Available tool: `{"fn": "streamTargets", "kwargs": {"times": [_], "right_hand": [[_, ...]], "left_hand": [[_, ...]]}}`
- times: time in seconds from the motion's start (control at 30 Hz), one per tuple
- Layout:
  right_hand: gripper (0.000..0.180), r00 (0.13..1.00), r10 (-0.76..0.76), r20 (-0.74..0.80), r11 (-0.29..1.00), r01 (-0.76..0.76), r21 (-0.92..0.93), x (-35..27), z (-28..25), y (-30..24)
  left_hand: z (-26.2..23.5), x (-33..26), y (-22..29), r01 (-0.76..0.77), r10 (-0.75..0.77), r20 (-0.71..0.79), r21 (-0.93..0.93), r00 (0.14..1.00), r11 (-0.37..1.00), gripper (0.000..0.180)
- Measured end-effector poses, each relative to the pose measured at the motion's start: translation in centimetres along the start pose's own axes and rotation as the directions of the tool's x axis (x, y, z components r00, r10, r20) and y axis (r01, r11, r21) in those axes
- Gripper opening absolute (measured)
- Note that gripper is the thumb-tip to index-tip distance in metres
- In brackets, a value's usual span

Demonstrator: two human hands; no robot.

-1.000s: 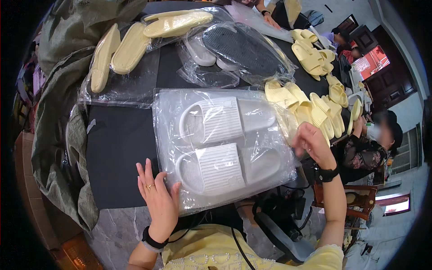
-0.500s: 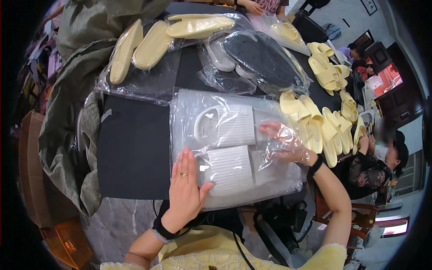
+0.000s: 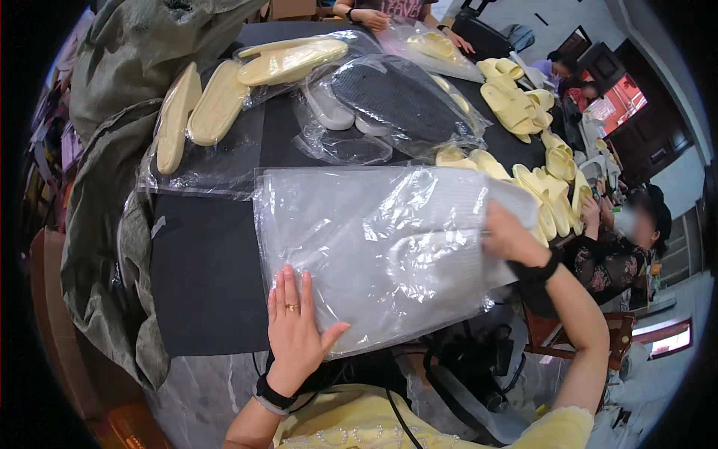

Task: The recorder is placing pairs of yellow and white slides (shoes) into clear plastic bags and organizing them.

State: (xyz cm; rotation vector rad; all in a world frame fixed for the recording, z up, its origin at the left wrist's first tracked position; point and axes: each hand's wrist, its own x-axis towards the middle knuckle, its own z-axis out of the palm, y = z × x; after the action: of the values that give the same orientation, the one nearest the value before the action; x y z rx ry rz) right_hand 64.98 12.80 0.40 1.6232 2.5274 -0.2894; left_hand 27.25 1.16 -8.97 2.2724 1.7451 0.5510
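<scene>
Centrally, clear plastic bag (image 3: pixel 389 247) with white slippers lies on black mat (image 3: pixel 202 277), long axis left-right. Left hand (image 3: pixel 295 333) flat, fingers spread, pressing near corner. Right hand (image 3: pixel 508 236) grips right end, fingers closed on plastic. Yellow slippers (image 3: pixel 550 187) just beyond.

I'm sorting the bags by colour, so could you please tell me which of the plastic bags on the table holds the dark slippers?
The far middle bag: its slippers show black soles, the others pale yellow or white.
</scene>
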Motion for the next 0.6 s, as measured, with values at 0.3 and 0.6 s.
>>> {"fn": "streamTargets", "kwargs": {"times": [0.3, 0.6], "right_hand": [[0.029, 0.577, 0.56, -0.595, 0.829, -0.384, 0.408, -15.3, -9.5, 1.8], [0.03, 0.914, -0.098, -0.394, 0.758, 0.325, 0.566, -2.8, -4.7, -19.3]], "left_hand": [[-0.8, -0.5, 0.8, -0.048, 0.051, -0.047, 0.056, 0.998, 0.997, 0.086], [0.0, -1.2, -0.4, -0.103, 0.11, -0.122, 0.062, 0.986, 0.993, 0.075]]}}
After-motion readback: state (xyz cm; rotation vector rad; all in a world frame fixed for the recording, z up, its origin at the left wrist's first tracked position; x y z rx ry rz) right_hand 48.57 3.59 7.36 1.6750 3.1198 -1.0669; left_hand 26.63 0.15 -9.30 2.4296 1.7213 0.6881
